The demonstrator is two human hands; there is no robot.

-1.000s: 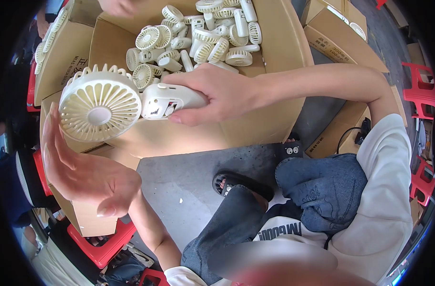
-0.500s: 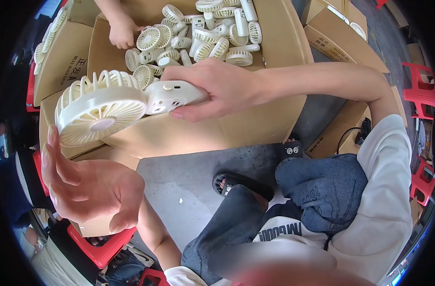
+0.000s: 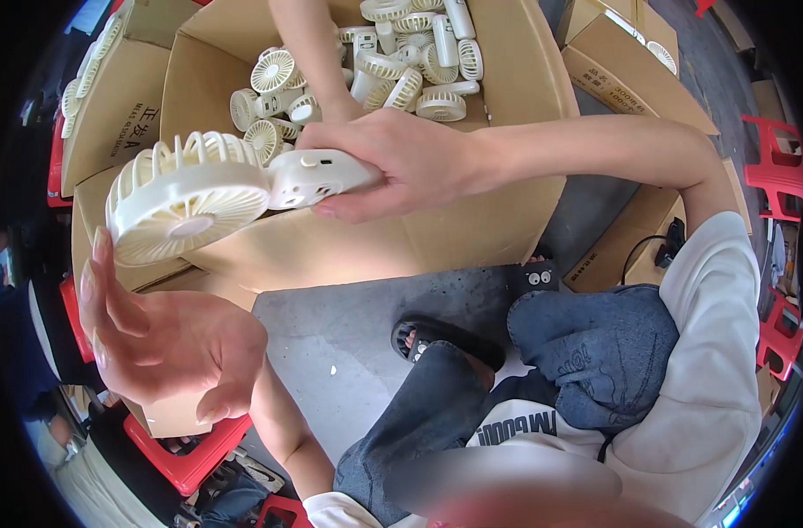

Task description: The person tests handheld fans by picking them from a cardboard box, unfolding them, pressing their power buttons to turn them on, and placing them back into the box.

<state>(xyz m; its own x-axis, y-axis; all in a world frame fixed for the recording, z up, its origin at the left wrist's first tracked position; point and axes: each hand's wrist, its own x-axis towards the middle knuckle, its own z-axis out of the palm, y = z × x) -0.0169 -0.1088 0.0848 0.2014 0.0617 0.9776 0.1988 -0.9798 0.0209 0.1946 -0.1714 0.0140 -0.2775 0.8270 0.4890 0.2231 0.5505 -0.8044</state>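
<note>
A white handheld fan (image 3: 190,202) is held sideways over the near edge of a cardboard box, its round cage towards the left. My right hand (image 3: 401,167) is wrapped round its handle, where small openings and a button show. Below the cage, my left hand (image 3: 168,339) is palm up with its fingers apart and curved; the fingertips are at the cage's lower left edge, and I cannot tell if they touch it. Behind my right hand, several white fans (image 3: 406,62) lie piled in the big box (image 3: 331,251).
Another person's arm (image 3: 318,53) reaches into the big box from the top. A second box (image 3: 129,97) with fans stands at the left, with a red stool (image 3: 186,453) lower down. Open cartons (image 3: 626,79) and red stools (image 3: 775,167) are at the right.
The other person's arm has moved right across the box, towards the fans behind my right hand. The held fan has tilted since the earliest frame, and my left hand has lowered slightly.
</note>
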